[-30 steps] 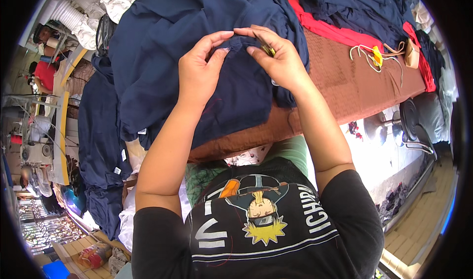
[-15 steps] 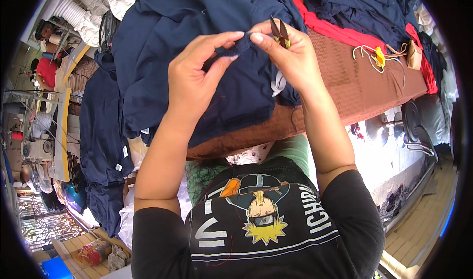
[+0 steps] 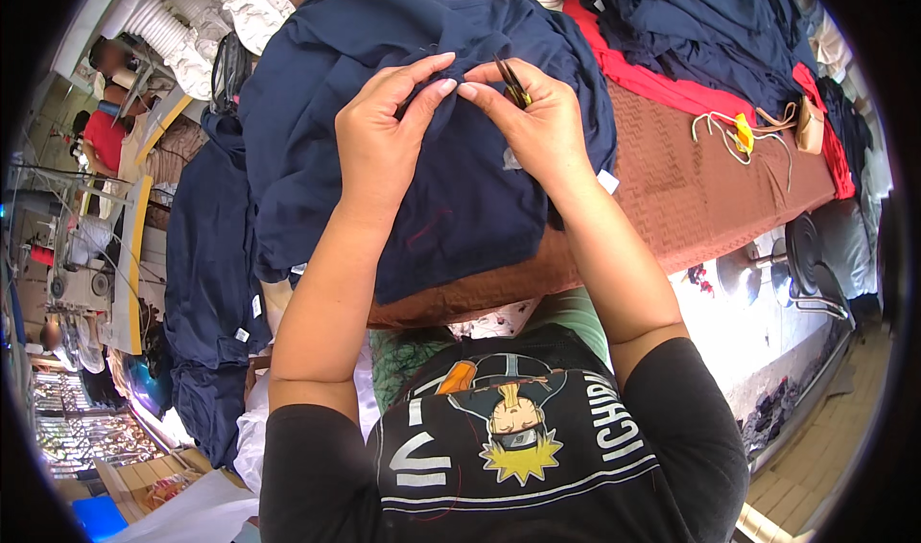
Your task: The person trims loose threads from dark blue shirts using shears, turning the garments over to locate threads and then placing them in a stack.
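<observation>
left hand: fingers pinched on navy garment fold
right hand: fingers closed around small snips, pinching the same fold
garment: bunched on brown desk, fold between both thumbs

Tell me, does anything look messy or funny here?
A thin red thread squiggles loose on the navy garment below the left hand and right hand. It stands out against the dark cloth.

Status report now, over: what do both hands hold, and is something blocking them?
Left hand pinching navy garment. Right hand pinching same fold, small thread snips in its grip. Nothing in the way.
</observation>
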Motion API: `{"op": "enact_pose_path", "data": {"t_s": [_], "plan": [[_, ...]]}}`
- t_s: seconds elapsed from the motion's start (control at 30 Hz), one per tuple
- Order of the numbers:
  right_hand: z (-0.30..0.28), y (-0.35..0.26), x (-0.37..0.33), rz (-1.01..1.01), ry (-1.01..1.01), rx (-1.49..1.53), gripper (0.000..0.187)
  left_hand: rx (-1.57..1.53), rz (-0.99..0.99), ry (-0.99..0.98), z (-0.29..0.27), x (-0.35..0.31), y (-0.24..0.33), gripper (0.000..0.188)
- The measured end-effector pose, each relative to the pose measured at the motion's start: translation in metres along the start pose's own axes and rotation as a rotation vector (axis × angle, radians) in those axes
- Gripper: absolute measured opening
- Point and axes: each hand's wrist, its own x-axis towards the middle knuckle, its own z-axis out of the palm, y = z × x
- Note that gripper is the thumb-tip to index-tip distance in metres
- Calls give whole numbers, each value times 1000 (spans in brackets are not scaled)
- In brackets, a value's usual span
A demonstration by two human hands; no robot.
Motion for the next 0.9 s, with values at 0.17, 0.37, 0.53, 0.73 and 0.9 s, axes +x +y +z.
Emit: {"op": "enact_pose_path", "data": {"t_s": [0.17, 0.37, 0.53, 0.73, 0.9], "plan": [[-17, 1, 4, 66, -105, 329, 10, 28, -4, -68, -3, -2, -2, 24], [-39, -2, 6, 122, -151, 424, 17, 64, -38, -150, -1, -5, 6, 26], [-36, -7, 0, 102, -170, 411, 16, 178, 98, -69, 7, -6, 3, 20], [-20, -27, -21, -83, -345, 227, 15, 498, 396, 13, 3, -1, -1, 9], [-32, -59, -49, -201, -903, 39, 25, 51, -100, -80, 8, -17, 8, 9]]}}
